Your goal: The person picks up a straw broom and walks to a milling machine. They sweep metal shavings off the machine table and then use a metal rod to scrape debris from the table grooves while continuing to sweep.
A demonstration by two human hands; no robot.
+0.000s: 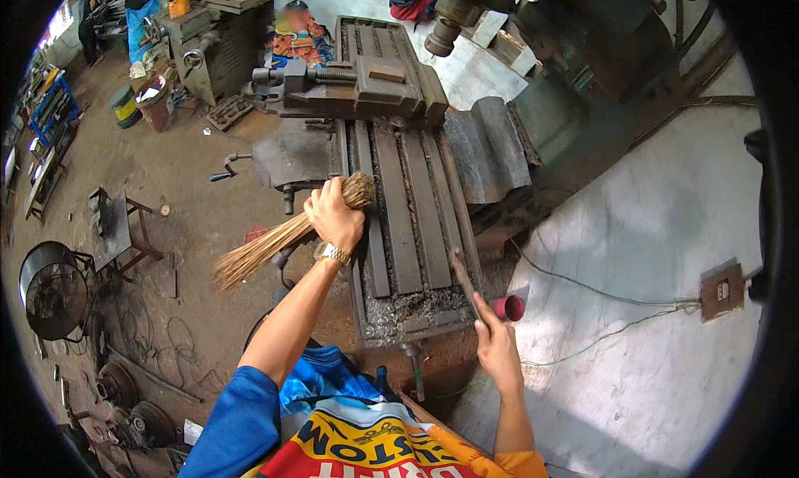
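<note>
My left hand (334,217), a metal watch at its wrist, is wrapped round a stick broom (265,249). The broom's bound, frayed end juts out over the left edge of the slotted machine table (408,203), and its thin sticks fan out to the lower left. In my right hand (497,345) is a slim brown stick-like tool (463,274), its far tip over the right side of the table near the front. Dark metal chips (408,310) lie heaped at the table's near end and along its slots.
A heavy machine vise (379,87) sits across the table's far part. The machine's spindle head (449,28) hangs at the upper right. A red cup-like container (509,308) is beside my right hand. On the left floor stand a drum fan (55,291), a small metal stand (123,232) and buckets (155,103).
</note>
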